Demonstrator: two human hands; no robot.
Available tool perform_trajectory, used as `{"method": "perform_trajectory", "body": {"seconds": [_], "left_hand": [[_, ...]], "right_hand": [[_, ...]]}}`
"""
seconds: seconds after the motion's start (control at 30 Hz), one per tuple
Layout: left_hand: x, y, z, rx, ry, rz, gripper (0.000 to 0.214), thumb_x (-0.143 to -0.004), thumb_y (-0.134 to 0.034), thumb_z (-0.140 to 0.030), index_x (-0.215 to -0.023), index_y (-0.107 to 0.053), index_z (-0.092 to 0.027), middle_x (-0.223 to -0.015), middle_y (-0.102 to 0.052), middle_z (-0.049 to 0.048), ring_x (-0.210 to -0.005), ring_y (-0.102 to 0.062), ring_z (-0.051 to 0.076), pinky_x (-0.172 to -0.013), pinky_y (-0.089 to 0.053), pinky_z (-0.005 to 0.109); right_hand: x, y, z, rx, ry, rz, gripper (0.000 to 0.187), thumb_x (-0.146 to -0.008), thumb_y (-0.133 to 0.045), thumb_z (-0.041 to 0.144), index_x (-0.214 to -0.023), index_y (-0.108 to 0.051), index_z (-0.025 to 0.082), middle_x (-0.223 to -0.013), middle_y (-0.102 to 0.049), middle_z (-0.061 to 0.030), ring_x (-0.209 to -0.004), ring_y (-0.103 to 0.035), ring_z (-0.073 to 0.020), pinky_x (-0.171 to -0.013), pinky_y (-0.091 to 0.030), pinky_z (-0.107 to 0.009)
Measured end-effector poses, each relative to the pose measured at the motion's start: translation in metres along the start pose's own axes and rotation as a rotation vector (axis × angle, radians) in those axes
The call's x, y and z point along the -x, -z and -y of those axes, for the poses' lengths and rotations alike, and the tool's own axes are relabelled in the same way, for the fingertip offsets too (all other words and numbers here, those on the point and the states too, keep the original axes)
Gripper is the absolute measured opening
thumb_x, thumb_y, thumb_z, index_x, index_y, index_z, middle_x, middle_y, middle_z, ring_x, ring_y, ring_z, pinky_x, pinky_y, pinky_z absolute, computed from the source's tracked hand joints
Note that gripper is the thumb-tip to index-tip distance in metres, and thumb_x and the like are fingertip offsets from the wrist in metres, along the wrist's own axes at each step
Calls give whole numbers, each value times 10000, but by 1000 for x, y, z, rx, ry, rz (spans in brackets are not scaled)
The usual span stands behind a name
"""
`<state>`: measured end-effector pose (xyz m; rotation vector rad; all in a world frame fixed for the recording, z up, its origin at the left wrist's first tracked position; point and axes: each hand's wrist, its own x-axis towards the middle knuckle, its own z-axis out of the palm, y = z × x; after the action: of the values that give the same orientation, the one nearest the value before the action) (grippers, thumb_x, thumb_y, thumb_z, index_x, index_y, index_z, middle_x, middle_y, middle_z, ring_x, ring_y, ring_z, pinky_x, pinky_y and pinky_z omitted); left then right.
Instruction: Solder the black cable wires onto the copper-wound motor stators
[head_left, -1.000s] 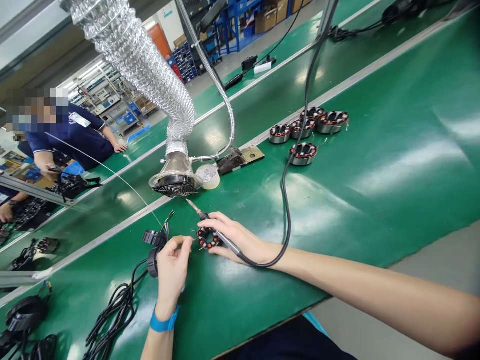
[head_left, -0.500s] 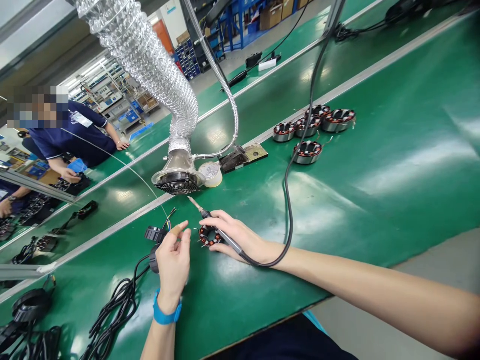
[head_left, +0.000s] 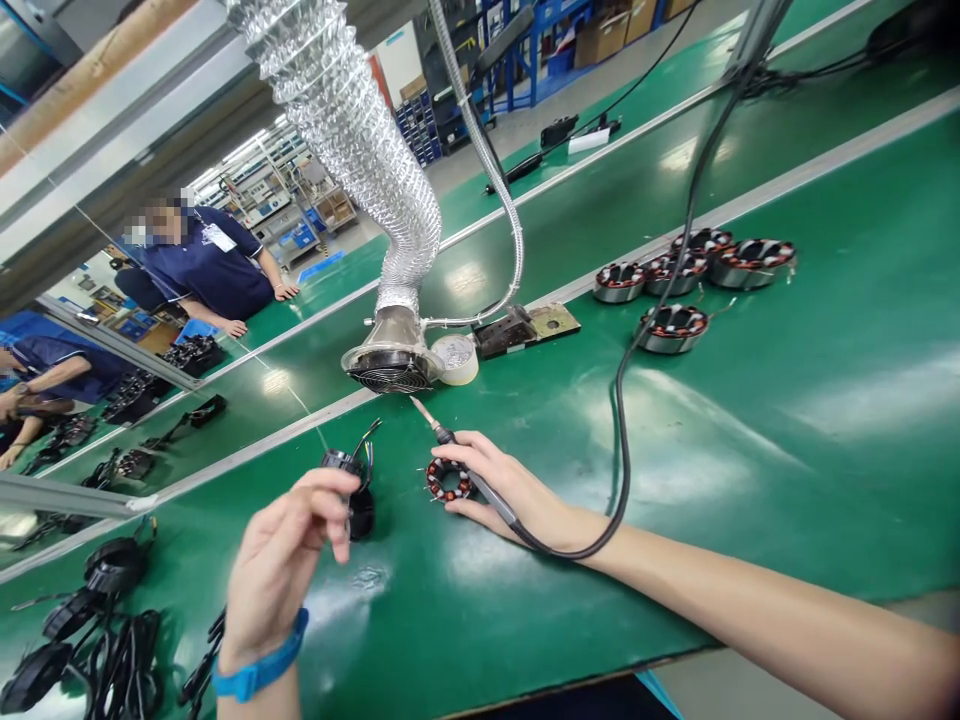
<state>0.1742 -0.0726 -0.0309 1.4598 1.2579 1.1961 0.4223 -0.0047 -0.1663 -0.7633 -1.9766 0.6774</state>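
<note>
In my right hand (head_left: 517, 490) lies a soldering iron (head_left: 491, 497), its tip pointing away toward the fan. Below its fingers is a small stator (head_left: 450, 481) with copper windings, with my thumb against its near side. My left hand (head_left: 289, 545), with a blue wristband, is raised to the left, its fingers loosely bent and apart with nothing visible in them. Just beyond these fingers is a black round housing part (head_left: 362, 515) with thin coloured wires (head_left: 369, 450) standing up; my hand partly covers it. A thin pale strand hangs down behind my left hand.
A fume duct (head_left: 367, 140) with a fan hangs ahead, beside a round tin (head_left: 456, 360) and a metal holder (head_left: 517, 332). Several larger stators (head_left: 675, 328) sit at right. Black cabled parts (head_left: 116, 565) lie at left. Co-workers (head_left: 217, 260) stand across the bench.
My left hand has moved left and back, away from the stator, its pinched fingers loosening. My right hand keeps the soldering iron beside the stator. The camera view has shifted left.
</note>
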Motion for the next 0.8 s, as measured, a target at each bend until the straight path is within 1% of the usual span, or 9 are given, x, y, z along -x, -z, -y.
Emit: {"method": "perform_trajectory", "body": {"seconds": [0.07, 0.13, 0.23, 0.33, 0.43, 0.53, 0.63, 0.73, 0.8], "left_hand": [[1, 15, -9, -124, -77, -65, 377, -932, -493, -441, -766, -695, -171, -611, -604, 42, -421, -449, 116, -423, -365, 262], [-7, 18, -9, -486, -77, -91, 370, -945, -477, -432, -797, -709, -185, -478, -518, -8, -395, -427, 119, -435, -346, 254], [-30, 4, 8, -1020, -105, -55, 303, -919, -538, -413, -815, -725, -200, -681, -682, 31, -600, -604, 169, -606, -433, 273], [-52, -12, 36, -1161, -203, 10, 230, -881, -605, -401, -876, -722, -203, -876, -743, 59, -778, -673, 218, -707, -453, 295], [-57, -17, 55, -1099, -239, -40, 209, -908, -568, -353, -865, -712, -208, -898, -756, 63, -800, -683, 220, -714, -452, 295], [-47, -14, 54, -860, -227, -52, 242, -928, -534, -349, -818, -686, -197, -809, -734, 53, -775, -669, 201, -724, -452, 282], [-36, -12, 42, -590, -106, 104, 272, -934, -521, -380, -802, -655, -183, -682, -640, 22, -677, -591, 163, -663, -433, 257], [-31, -16, 37, -391, 26, 247, 289, -956, -478, -406, -868, -630, -176, -704, -569, 2, -619, -467, 125, -601, -387, 237], [-31, -19, 40, -304, 65, 296, 300, -967, -460, -415, -862, -602, -173, -714, -523, -8, -619, -416, 114, -596, -364, 232]], "right_hand": [[0, -1, 0, 22, -2, -1, 590, -834, -710, 200, -1352, -427, 239, -1269, -474, -131, -996, -635, -220, -862, -550, -366], [1, -2, 0, 56, -5, -11, 584, -837, -708, 204, -1351, -431, 235, -1263, -475, -131, -1016, -622, -226, -875, -546, -374], [1, -5, 0, 104, 3, -36, 589, -833, -718, 223, -1349, -435, 231, -1259, -481, -134, -1066, -597, -246, -912, -533, -395], [1, -5, 0, 131, 13, -53, 594, -828, -726, 236, -1349, -440, 237, -1259, -484, -135, -1061, -603, -248, -899, -542, -391], [1, -6, -3, 134, 25, -57, 601, -829, -728, 247, -1356, -439, 244, -1269, -479, -138, -1045, -625, -246, -887, -553, -387], [-2, -8, -6, 134, 23, -66, 621, -814, -746, 252, -1357, -445, 239, -1269, -480, -145, -1027, -641, -250, -873, -561, -392], [-11, -11, -3, 123, 37, -51, 630, -806, -749, 204, -1359, -448, 220, -1279, -481, -156, -1013, -644, -247, -861, -563, -394], [-21, -14, 12, 60, 80, -36, 641, -809, -742, 193, -1374, -441, 222, -1297, -477, -156, -1066, -615, -248, -900, -546, -404], [-27, -17, 27, -33, 99, -98, 609, -823, -725, 195, -1366, -451, 234, -1276, -491, -137, -1109, -584, -238, -941, -525, -401]]}}
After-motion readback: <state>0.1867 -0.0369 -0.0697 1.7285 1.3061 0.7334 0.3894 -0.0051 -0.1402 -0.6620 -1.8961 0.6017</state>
